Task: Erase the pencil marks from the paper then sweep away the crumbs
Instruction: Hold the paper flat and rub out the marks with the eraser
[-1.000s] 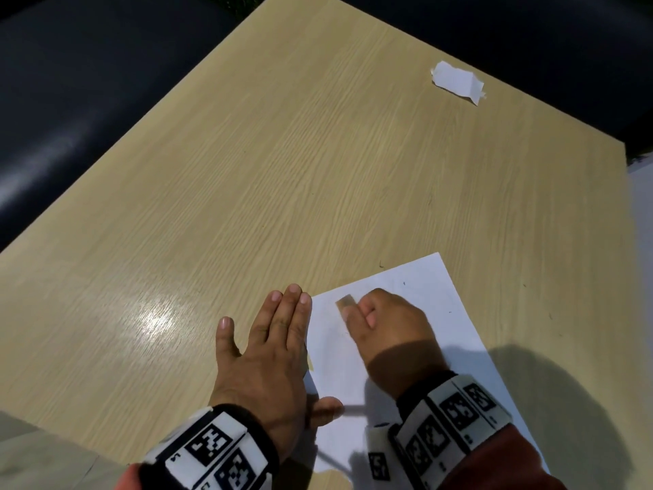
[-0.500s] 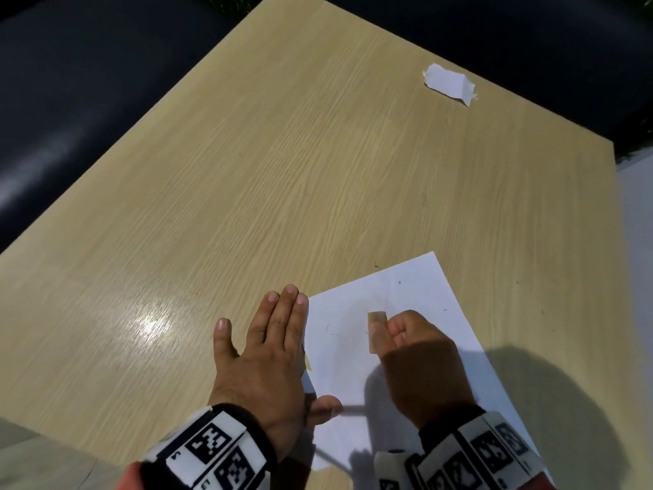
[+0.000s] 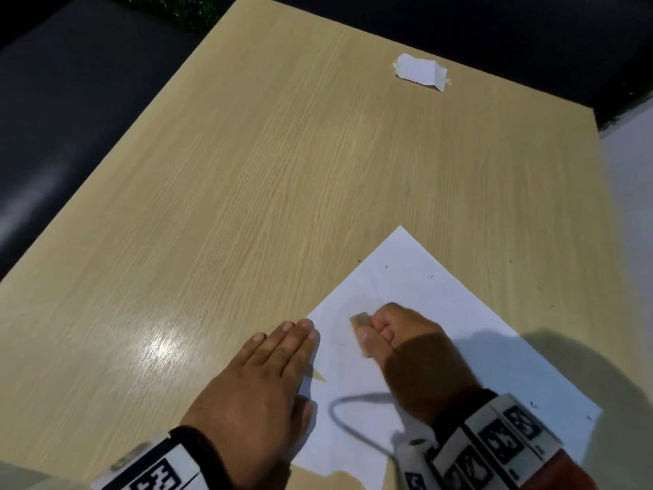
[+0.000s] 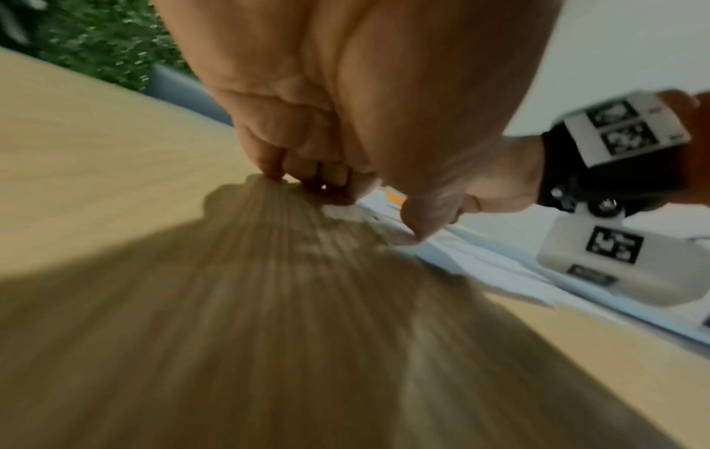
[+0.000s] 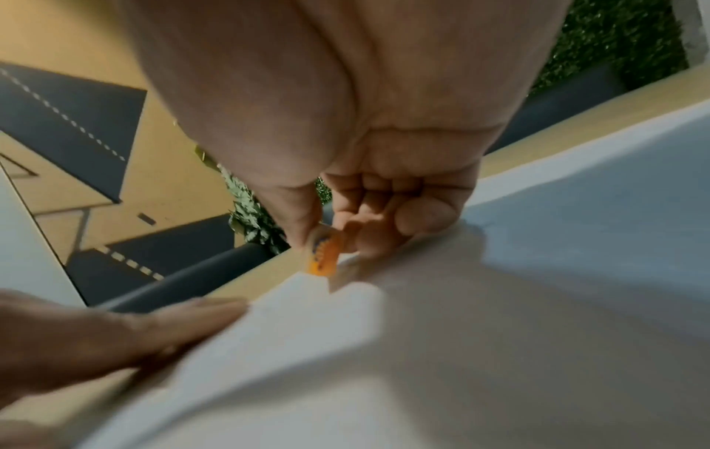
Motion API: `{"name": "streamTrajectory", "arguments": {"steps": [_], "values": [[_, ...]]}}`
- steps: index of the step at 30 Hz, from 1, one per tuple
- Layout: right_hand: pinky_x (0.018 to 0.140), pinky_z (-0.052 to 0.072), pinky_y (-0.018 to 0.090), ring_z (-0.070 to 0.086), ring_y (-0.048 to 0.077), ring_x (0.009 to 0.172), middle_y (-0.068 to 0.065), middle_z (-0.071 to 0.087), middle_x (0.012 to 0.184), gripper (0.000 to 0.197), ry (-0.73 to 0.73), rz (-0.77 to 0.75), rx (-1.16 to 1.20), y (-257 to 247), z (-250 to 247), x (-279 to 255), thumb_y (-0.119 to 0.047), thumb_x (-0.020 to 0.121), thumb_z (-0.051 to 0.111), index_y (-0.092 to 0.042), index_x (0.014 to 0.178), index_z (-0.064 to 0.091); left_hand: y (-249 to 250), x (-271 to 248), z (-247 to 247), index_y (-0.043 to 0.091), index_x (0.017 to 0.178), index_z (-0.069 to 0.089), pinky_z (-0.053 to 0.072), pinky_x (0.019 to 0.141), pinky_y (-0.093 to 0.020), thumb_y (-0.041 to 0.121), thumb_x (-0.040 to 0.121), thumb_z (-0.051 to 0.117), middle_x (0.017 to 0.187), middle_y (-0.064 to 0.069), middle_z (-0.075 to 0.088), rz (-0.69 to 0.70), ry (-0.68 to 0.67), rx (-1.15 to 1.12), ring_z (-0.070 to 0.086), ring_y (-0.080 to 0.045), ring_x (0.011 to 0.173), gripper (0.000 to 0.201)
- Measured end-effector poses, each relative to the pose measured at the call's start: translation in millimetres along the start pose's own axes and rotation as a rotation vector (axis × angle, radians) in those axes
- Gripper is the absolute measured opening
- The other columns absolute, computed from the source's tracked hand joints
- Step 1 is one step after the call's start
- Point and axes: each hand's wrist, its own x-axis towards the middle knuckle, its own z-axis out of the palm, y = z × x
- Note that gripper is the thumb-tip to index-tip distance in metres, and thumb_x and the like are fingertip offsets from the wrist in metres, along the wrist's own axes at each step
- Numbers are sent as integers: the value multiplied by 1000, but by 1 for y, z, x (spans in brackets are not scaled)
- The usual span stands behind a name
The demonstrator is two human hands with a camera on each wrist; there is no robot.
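Paper (image 3: pixel 441 330) is lying at the tabletop's (image 3: pixel 247 171) five o'clock corner, dark crumbs (image 3: pixel 386 267) dotting it. Right hand (image 3: pixel 417 351) is pinching an orange eraser (image 5: pixel 322 256) against the sheet. Left hand (image 3: pixel 261 376), fingers straight and together, is pressing flat at the paper's nine o'clock edge. A white scrap (image 3: pixel 420 71) is sitting at one o'clock.

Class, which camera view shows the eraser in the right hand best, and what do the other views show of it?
The right wrist view: the eraser appears close, orange, pinched by the right hand on the paper. The head view shows it small and pale. The left wrist view gives only an orange glimpse.
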Motion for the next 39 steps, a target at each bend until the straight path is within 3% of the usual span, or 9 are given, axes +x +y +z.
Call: {"name": "streamTrajectory", "arguments": {"steps": [4, 8, 13, 19, 24, 29, 33, 35, 39], "values": [[62, 42, 24, 50, 13, 66, -4, 55, 67, 32, -43, -74, -5, -24, 26, -12, -45, 89, 51, -21, 69, 47, 1, -2, 16, 5, 137, 41, 29, 98, -43, 55, 77, 43, 143, -10, 45, -16, 64, 37, 39, -22, 131, 78], [53, 29, 23, 39, 14, 56, -4, 39, 56, 41, 13, -12, -58, -18, 30, -13, -42, 91, 50, -21, 59, 34, 2, -3, 19, 8, 140, 39, 28, 100, -44, 57, 77, 43, 145, -8, 43, -41, 84, 53, 36, -20, 132, 79], [59, 33, 27, 44, 11, 51, 1, 50, 52, 48, 83, 212, -146, 1, 2, -15, -47, 91, 45, -11, 61, 49, 1, -4, 21, 10, 141, 36, 20, 103, -40, 56, 82, 40, 144, -6, 45, -43, 93, 64, 35, -18, 132, 75], [51, 30, 19, 38, 11, 52, -4, 38, 52, 46, -13, -29, -67, -23, 30, -19, -43, 91, 50, -23, 55, 32, -1, -6, 21, 10, 140, 40, 26, 99, -42, 58, 95, 14, 145, -5, 44, -47, 59, 47, 34, -18, 133, 70], [61, 33, 26, 47, 14, 57, -3, 50, 56, 44, 41, 238, -184, 2, -2, -22, -46, 93, 43, -15, 62, 46, 1, -5, 18, 9, 134, 53, 28, 97, -41, 53, 97, 10, 139, -5, 50, -69, 72, 59, 49, -23, 126, 71], [52, 28, 22, 37, 14, 52, -7, 38, 52, 40, 26, -60, -129, -26, 37, -22, -43, 90, 47, -18, 60, 39, 0, -6, 18, 10, 134, 54, 28, 97, -41, 52, 88, 35, 141, -5, 49, -39, 102, 86, 48, -24, 127, 65], [61, 37, 29, 53, 23, 65, 3, 58, 62, 46, 61, 157, -186, -3, 9, -20, -47, 93, 44, -11, 67, 51, -1, -6, 18, 12, 136, 50, 26, 99, -40, 48, 95, 23, 142, -3, 48, -45, 109, 67, 43, -19, 131, 61], [62, 37, 28, 52, 19, 62, -1, 54, 58, 45, 78, 243, -174, 4, -4, -22, -46, 93, 44, -12, 65, 51, -3, -7, 20, 13, 138, 48, 22, 101, -39, 47, 93, 28, 143, -3, 47, -47, 107, 50, 36, -16, 132, 60], [63, 45, 32, 53, 23, 60, 2, 54, 57, 44, 66, 41, -70, -20, 25, -6, -45, 92, 48, -11, 65, 51, -3, -6, 19, 14, 138, 47, 25, 100, -40, 53, 82, 41, 143, -2, 46, -27, 106, 44, 36, -16, 132, 68]]}}
